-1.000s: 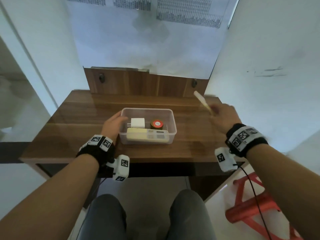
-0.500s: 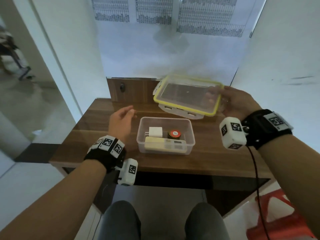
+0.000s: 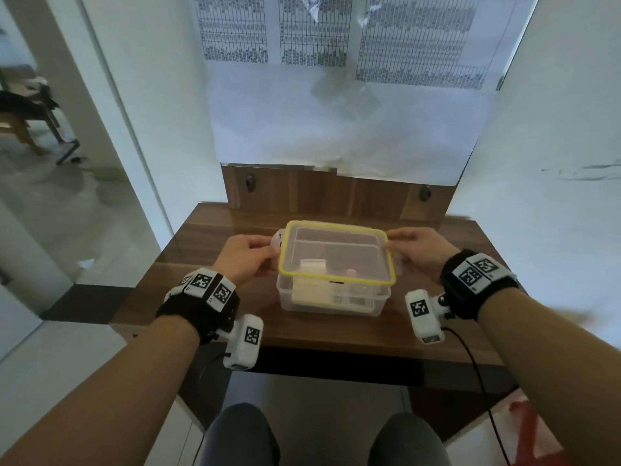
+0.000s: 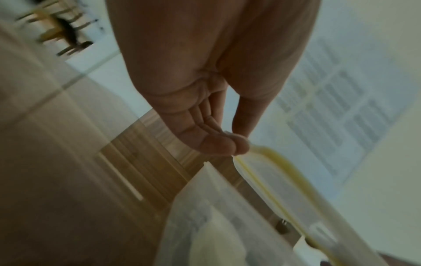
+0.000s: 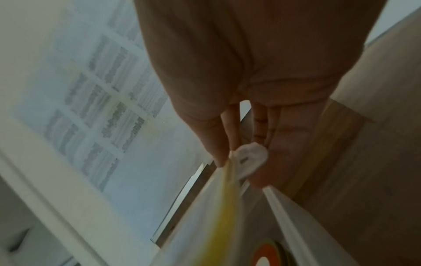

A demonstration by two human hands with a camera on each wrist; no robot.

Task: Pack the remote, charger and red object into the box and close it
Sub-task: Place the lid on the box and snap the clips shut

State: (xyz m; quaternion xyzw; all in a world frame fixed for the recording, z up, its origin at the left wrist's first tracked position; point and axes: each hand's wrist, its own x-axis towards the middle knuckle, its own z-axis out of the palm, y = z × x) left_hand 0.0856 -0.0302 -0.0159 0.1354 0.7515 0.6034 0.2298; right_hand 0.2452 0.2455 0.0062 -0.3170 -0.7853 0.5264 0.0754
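A clear plastic box [image 3: 332,304] stands mid-table, and the cream remote [image 3: 312,292], white charger [image 3: 313,265] and red object [image 3: 351,271] lie inside it. Just above it hovers the clear lid [image 3: 336,253] with a yellow seal. My left hand [image 3: 250,260] pinches the lid's left edge, and my right hand [image 3: 416,252] pinches its right edge. In the left wrist view my fingertips [image 4: 224,145] meet the thumb on the lid's yellow rim [image 4: 280,181]. In the right wrist view my fingers [image 5: 224,142] grip the lid [image 5: 214,212] at a white latch tab [image 5: 249,158], with the red object [image 5: 266,252] below.
The wooden table [image 3: 201,264] has a raised back panel [image 3: 322,196] and white walls on both sides. Printed sheets [image 3: 336,31] hang on the wall behind. A red stool [image 3: 534,435] stands on the floor at the lower right. My knees are under the table's front edge.
My right hand brought the lid from the right, over and down to the box. My left hand left the box's side and took the lid's left edge.
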